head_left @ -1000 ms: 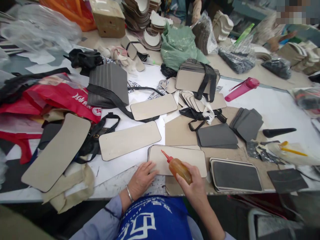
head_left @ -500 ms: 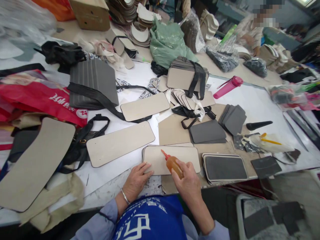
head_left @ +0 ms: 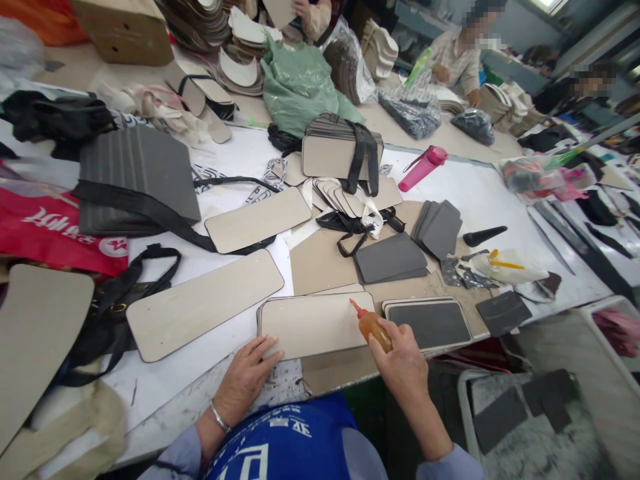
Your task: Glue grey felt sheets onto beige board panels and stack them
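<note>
My right hand (head_left: 403,357) is wrapped round an amber squeeze bottle (head_left: 376,331) with a red nozzle. The bottle is tilted, its tip over the right part of the top beige panel (head_left: 310,327) of a small stack at the table's near edge. Whether the tip touches the panel I cannot tell. My left hand (head_left: 250,373) lies with fingers stretched out on the panel's lower left corner. Right of this stack lies another stack of beige panels with a dark grey piece (head_left: 427,325) on top. Further left rests a long beige panel (head_left: 205,303).
Beyond are a strapped panel stack (head_left: 327,157), dark grey sheets (head_left: 390,257) and a pink bottle (head_left: 424,168). A tall grey stack (head_left: 135,177) and a red bag (head_left: 60,227) stand left. A bin (head_left: 467,413) sits below the right edge. Other people work across the table.
My right hand has carried the squeeze bottle rightward along the panel, from its middle toward its right end. My left hand keeps to the same corner. The view has turned right.
</note>
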Motion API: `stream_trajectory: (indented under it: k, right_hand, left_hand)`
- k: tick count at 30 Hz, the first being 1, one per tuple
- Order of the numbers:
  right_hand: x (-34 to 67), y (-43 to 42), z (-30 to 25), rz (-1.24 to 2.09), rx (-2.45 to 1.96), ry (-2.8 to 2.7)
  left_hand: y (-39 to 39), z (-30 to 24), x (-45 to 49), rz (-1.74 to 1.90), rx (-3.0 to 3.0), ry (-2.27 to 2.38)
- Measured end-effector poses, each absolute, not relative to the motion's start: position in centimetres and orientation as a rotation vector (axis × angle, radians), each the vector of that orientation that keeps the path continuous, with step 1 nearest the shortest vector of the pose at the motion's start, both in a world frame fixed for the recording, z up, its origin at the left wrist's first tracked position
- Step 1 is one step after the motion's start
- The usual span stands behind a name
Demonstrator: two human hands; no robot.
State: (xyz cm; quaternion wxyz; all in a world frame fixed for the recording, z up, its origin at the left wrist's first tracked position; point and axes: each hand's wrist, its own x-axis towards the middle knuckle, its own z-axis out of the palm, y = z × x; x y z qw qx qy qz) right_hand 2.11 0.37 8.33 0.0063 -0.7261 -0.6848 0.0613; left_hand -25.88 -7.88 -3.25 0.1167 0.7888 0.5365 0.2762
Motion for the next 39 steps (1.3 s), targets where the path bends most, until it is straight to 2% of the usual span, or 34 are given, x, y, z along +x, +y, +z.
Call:
stream_trajectory:
  k: [6, 12, 18, 27, 39]
  right_hand:
    - [2.8, 0.3, 8.3, 0.208, -2.323, -2.094]
    - [-1.1, -2.0, 8.5, 0.672, -2.001, -2.020]
    - [-6.6, -4.3, 8.4, 0.808, -1.782, -2.165]
    - [-7.6, -4.6, 8.0, 0.652, -1.855, -2.358]
    - [1.9, -3.2, 8.3, 0.329, -2.288, -2.106]
  left_hand:
    - [-7.8, -3.4, -26.0, 0.799, 2.357, 1.556]
    - [-8.0, -3.5, -25.5, 0.818, 2.344, 1.598]
    - [-9.0, -3.1, -25.8, 0.924, 2.316, 1.701]
    - [-9.1, -3.6, -26.1, 1.002, 2.336, 1.674]
    - [-8.9, -3.4, -26.1, 0.992, 2.347, 1.619]
